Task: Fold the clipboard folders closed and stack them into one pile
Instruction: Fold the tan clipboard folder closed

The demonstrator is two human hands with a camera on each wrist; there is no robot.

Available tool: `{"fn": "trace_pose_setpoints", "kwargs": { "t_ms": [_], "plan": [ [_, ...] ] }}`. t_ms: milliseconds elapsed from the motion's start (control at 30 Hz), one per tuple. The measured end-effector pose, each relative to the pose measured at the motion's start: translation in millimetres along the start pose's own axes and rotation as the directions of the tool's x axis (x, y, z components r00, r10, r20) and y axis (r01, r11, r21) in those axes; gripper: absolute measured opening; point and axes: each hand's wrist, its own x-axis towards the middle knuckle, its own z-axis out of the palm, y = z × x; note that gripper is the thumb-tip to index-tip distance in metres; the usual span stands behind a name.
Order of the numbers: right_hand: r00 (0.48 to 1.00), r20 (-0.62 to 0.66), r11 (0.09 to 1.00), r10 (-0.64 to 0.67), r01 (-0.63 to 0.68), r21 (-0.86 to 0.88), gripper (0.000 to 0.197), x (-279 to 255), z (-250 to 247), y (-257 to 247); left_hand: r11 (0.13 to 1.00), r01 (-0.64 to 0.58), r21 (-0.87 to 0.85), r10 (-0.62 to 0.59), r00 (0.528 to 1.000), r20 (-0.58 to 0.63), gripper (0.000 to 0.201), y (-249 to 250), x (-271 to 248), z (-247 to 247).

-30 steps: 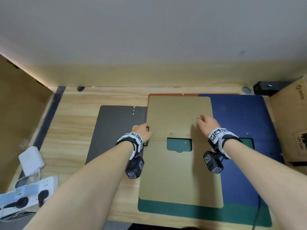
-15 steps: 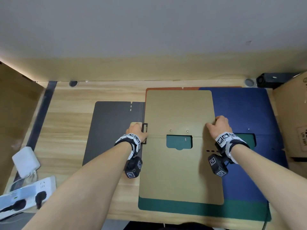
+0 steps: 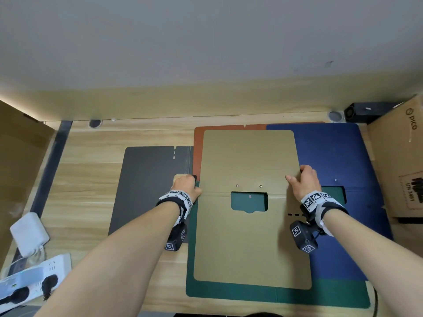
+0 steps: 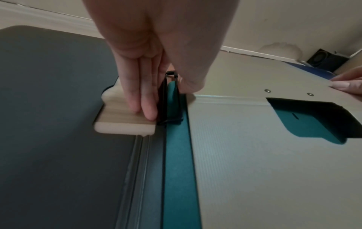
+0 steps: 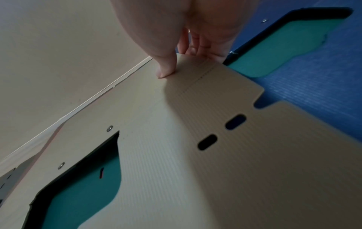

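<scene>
The tan folder (image 3: pixel 249 236) lies unfolded on top of the pile, between the two hands, its crease running from one hand to the other. The left hand (image 3: pixel 186 187) is at its left edge: the thumb presses down on the tan sheet while the straight fingers (image 4: pixel 145 99) reach down beside a black clip (image 4: pixel 170 99) to the wooden table (image 3: pixel 91 179). Whether they pinch the clip I cannot tell. The right hand (image 3: pixel 303 183) pinches the tan folder's right edge, thumb (image 5: pixel 166 68) on top, fingers curled under. Beneath the tan folder lies a green folder (image 3: pixel 251 294); a blue folder (image 3: pixel 332 156) spreads under and beyond the right hand, an orange folder (image 3: pixel 198 152) shows just ahead of the left hand, and a grey folder (image 3: pixel 148 186) lies to that hand's left.
</scene>
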Motion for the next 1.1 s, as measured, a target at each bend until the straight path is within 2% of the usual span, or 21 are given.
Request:
{"fn": "trace_pose_setpoints", "kwargs": {
  "t_ms": [100, 167, 233, 300, 333, 400, 467, 533, 567, 633, 667, 700, 733, 800, 867, 933, 1033, 1100],
  "plan": [
    [1.000, -0.009, 1.000, 0.023, -0.023, -0.007, 0.053, -0.7, -7.7, 12.5, 0.997, 0.061, -0.046, -0.063, 0.997, -0.035, 0.021, 0.8, -4.7, -1.5],
    [0.999, -0.005, 0.999, 0.032, -0.032, -0.019, 0.049, -2.3, -10.4, 19.1, 0.991, 0.115, -0.075, -0.119, 0.991, -0.053, 0.025, 0.6, -9.4, 0.3],
    [1.000, -0.003, 0.999, 0.023, -0.023, -0.028, 0.048, -4.0, -11.3, 23.6, 0.991, 0.109, -0.082, -0.119, 0.984, -0.133, 0.031, 4.4, -13.1, 1.7],
    [1.000, -0.007, 0.999, 0.008, -0.008, -0.034, 0.049, -4.8, -12.0, 26.8, 0.989, 0.074, -0.130, -0.097, 0.979, -0.177, 0.025, 14.9, -14.8, 4.6],
    [1.000, -0.007, 0.999, 0.004, -0.004, -0.031, 0.048, -4.6, -12.1, 28.9, 0.985, 0.056, -0.164, -0.080, 0.987, -0.142, 0.021, 20.6, -14.8, 7.2],
    [1.000, -0.007, 1.000, -0.004, 0.003, -0.024, 0.045, -4.6, -11.5, 33.0, 0.970, 0.042, -0.241, -0.056, 0.997, -0.052, 0.036, 30.3, -14.4, 15.0],
    [1.000, -0.009, 1.000, -0.009, 0.009, -0.015, 0.046, -4.0, -9.7, 37.2, 0.940, 0.079, -0.332, -0.097, 0.995, -0.038, 0.048, 38.1, -15.0, 18.6],
    [1.000, -0.021, 1.000, -0.006, 0.006, 0.000, 0.054, -4.8, -7.2, 41.1, 0.853, 0.144, -0.502, -0.170, 0.985, -0.006, 0.050, 41.3, -13.2, 24.7],
    [0.999, -0.030, 1.000, -0.013, 0.013, 0.009, 0.056, -6.4, -6.4, 41.8, 0.778, 0.168, -0.606, -0.194, 0.981, 0.023, 0.046, 41.9, -14.1, 24.9],
    [0.999, -0.042, 1.000, -0.020, 0.021, 0.018, 0.056, -11.2, -6.0, 42.1, 0.544, 0.204, -0.814, -0.185, 0.975, 0.120, 0.036, 36.7, -17.8, 24.4],
    [0.999, -0.039, 1.000, -0.018, 0.018, 0.019, 0.056, -15.0, -5.8, 41.6, 0.428, 0.251, -0.868, -0.184, 0.965, 0.188, 0.039, 31.2, -23.7, 22.8],
    [0.999, -0.032, 1.000, -0.018, 0.019, 0.018, 0.054, -20.0, -5.4, 40.2, 0.334, 0.286, -0.898, -0.166, 0.956, 0.243, 0.040, 27.0, -33.3, 18.0],
    [0.999, -0.023, 1.000, -0.023, 0.023, 0.014, 0.052, -25.0, -5.8, 37.2, 0.285, 0.292, -0.913, -0.133, 0.955, 0.264, 0.034, 21.9, -40.5, 12.4],
    [0.999, 0.027, 0.999, -0.032, 0.033, -0.002, 0.049, -36.7, -5.8, 29.3, 0.348, 0.240, -0.906, -0.103, 0.971, 0.217, 0.022, 12.8, -53.3, 0.2],
    [0.994, 0.103, 0.999, -0.038, 0.040, -0.017, 0.054, -48.6, -5.3, 19.4, 0.424, 0.152, -0.893, -0.111, 0.987, 0.115, 0.018, 8.2, -65.2, -19.4],
    [0.987, 0.146, 0.997, -0.070, 0.073, -0.020, 0.059, -61.9, -8.8, 4.4, 0.459, 0.051, -0.887, -0.066, 0.998, 0.023, 0.017, 4.7, -77.1, -40.0],
    [0.977, 0.059, 0.976, -0.203, 0.198, 0.089, 0.047, -85.1, -21.6, -29.3, 0.483, -0.081, -0.872, 0.013, 0.996, -0.086, 0.021, -9.1, -96.3, -66.9],
    [0.952, -0.020, 0.939, -0.305, 0.305, 0.158, 0.042, -104.9, -32.9, -58.6, 0.496, -0.138, -0.857, 0.034, 0.990, -0.139, 0.021, -23.6, -108.7, -80.4]
  ]
}}
